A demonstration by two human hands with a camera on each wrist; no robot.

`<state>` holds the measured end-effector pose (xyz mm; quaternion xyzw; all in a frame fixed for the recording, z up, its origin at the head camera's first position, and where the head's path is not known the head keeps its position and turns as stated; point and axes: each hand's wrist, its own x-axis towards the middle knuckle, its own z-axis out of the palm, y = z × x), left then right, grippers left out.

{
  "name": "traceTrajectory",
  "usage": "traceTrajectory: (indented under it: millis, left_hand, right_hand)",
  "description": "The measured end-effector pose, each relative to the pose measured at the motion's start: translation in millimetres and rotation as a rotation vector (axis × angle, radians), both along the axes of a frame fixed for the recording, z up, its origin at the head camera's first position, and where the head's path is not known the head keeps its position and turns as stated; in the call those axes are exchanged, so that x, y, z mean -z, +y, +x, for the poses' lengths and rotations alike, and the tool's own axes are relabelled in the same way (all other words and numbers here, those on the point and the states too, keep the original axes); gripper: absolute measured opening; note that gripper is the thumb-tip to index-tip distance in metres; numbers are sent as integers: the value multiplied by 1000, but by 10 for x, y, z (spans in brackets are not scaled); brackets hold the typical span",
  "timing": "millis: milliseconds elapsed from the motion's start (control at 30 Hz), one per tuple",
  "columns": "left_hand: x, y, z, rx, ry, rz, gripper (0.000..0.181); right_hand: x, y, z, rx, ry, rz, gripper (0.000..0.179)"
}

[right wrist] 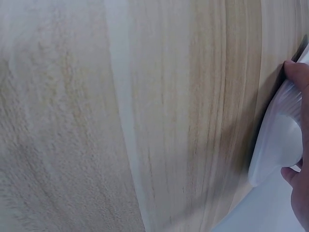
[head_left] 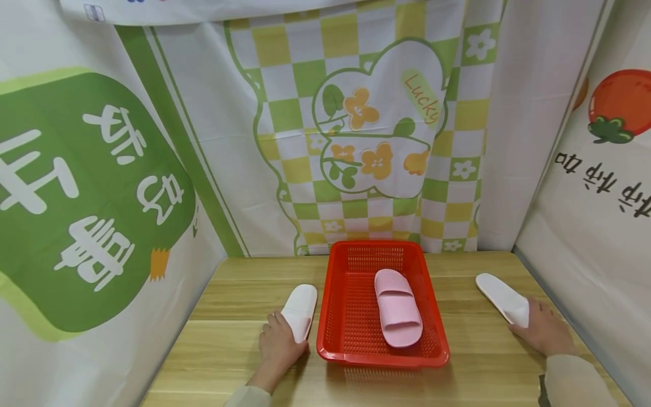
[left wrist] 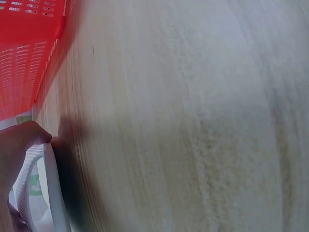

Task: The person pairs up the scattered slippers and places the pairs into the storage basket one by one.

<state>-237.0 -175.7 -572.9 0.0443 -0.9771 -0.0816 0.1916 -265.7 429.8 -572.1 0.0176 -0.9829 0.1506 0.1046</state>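
Note:
My left hand (head_left: 280,343) grips a white slide slipper (head_left: 302,302) by its strap, just left of the red basket (head_left: 334,357). In the left wrist view, the thumb lies along the ribbed strap and the slipper's sole (left wrist: 57,188) is tipped on edge close over the table. Far to the right, my right hand (head_left: 550,332) holds another white slipper (head_left: 498,291) around its strap. The right wrist view has fingers at both sides of that slipper (right wrist: 275,137), low over the wood. A pink slipper (head_left: 399,311) lies inside the basket, toward its right side.
The wooden table (head_left: 229,333) meets a checkered cloth (head_left: 305,186) behind the basket. Printed cloth walls rise along both sides, with the right wall (head_left: 585,249) near my right hand. The basket's raised rim stands between the two hands.

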Motion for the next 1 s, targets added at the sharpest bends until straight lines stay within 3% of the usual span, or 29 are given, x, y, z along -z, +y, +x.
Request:
traceTrajectory:
  millis: [167, 467, 1000]
  left_hand:
    - [-10, -27, 6, 7, -15, -6, 99]
    - [-36, -49, 13, 38, -10, -7, 95]
    - [-50, -116, 2, 138, 145, -36, 98]
  right_hand:
    - [14, -9, -6, -3, 66, 51, 88]
    - [0, -28, -18, 19, 111, 80, 84]
    - [-58, -101, -6, -35, 266, 112, 82]
